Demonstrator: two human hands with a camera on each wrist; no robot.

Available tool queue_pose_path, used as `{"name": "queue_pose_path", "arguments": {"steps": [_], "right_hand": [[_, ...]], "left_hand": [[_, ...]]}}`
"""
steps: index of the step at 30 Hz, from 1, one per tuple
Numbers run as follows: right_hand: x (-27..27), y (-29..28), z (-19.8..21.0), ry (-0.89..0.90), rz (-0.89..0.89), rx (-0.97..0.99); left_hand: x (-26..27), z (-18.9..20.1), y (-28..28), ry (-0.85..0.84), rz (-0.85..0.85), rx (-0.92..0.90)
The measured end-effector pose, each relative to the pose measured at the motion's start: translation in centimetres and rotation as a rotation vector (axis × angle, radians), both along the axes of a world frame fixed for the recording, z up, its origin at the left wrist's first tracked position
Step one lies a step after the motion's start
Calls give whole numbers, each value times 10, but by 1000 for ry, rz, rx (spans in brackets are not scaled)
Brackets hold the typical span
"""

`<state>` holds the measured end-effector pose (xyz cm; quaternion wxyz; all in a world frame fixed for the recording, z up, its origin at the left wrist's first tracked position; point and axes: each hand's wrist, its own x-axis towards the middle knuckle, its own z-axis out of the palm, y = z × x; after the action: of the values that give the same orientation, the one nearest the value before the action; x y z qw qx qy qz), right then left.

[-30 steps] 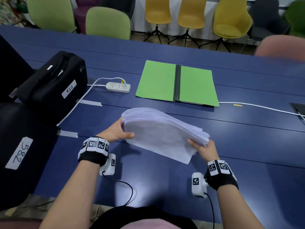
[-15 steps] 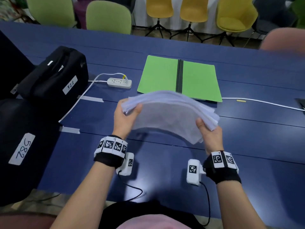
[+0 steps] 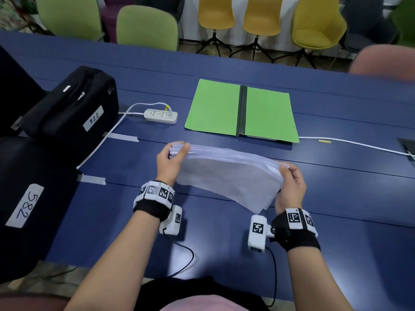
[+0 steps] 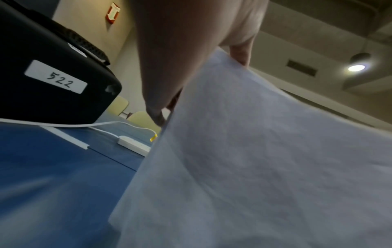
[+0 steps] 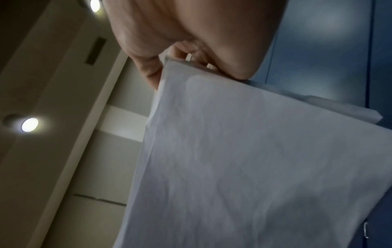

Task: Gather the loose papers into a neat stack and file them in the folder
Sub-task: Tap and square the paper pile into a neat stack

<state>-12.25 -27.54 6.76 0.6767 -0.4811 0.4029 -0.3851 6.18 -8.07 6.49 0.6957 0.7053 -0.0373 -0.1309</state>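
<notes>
Head view: the paper stack (image 3: pixel 226 173) hangs above the table (image 3: pixel 336 198), near the open green folder (image 3: pixel 242 110), on the person's side of it. The left hand (image 3: pixel 170 162) and right hand (image 3: pixel 290 187) each pinch an end.

Left wrist view: fingers (image 4: pixel 240 52) curl over the stack's edge.

Right wrist view: some sheets jut out unevenly. Tapping the edges square on the table before filing seems wise.

Big blue table (image 3: pixel 336 198) fills most of the room. Behind its far edge there's a row of chairs: green chairs (image 3: pixel 148 28) left, yellow chairs (image 3: pixel 316 21) right. Round ceiling lights (image 5: pixel 29 125) glow overhead, beige wall (image 4: pixel 89 25).
</notes>
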Motion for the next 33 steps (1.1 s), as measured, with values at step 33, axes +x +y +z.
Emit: {"name": "queue_pose_path", "arguments": {"steps": [33], "right_hand": [[-6,-10,11,119,351,-157]], "left_hand": [[-13,41,4,-62,34,131]]}}
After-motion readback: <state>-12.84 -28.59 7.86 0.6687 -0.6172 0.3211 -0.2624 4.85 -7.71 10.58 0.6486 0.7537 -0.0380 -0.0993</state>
